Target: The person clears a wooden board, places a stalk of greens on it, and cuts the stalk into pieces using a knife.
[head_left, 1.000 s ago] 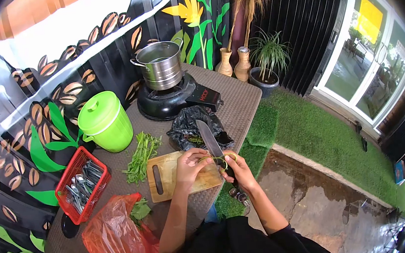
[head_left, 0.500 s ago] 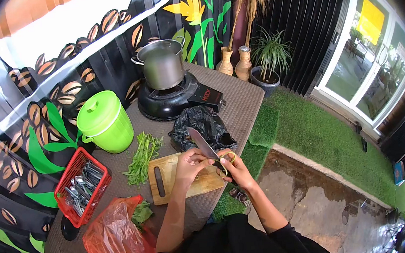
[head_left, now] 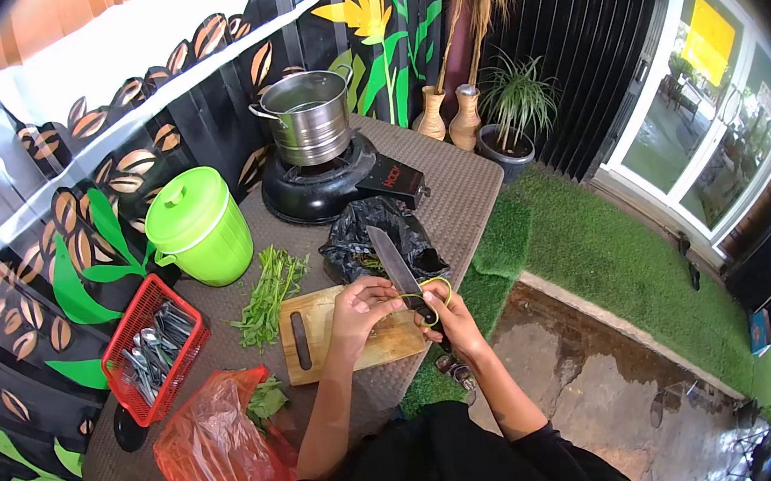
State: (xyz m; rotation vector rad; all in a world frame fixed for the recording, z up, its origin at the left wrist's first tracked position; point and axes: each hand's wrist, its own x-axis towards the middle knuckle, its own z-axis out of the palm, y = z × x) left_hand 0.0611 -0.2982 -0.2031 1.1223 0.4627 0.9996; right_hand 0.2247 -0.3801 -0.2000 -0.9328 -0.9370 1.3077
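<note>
My right hand (head_left: 453,321) is closed around the black handle of a knife (head_left: 391,257), whose blade points up and away. A thin green stem (head_left: 448,286) loops around the fingers of that hand and the knife. My left hand (head_left: 360,311) pinches the other end of the stem beside the blade. Both hands are above a wooden cutting board (head_left: 320,309). Beyond them lies an open black plastic bag (head_left: 364,228) with green scraps inside. A bunch of green stems (head_left: 271,293) rests left of the board.
A steel pot (head_left: 310,126) stands on a black stove (head_left: 306,195) at the back. Leftward are a lidded green bucket (head_left: 206,231), a red basket (head_left: 124,349) of cutlery and a red plastic bag (head_left: 222,450) with leaves. The table's edge (head_left: 465,279) runs along the right.
The knife blade has shifted slightly right and toward me. The green loop at my right hand has changed shape, and its end now stretches to my left fingertips.
</note>
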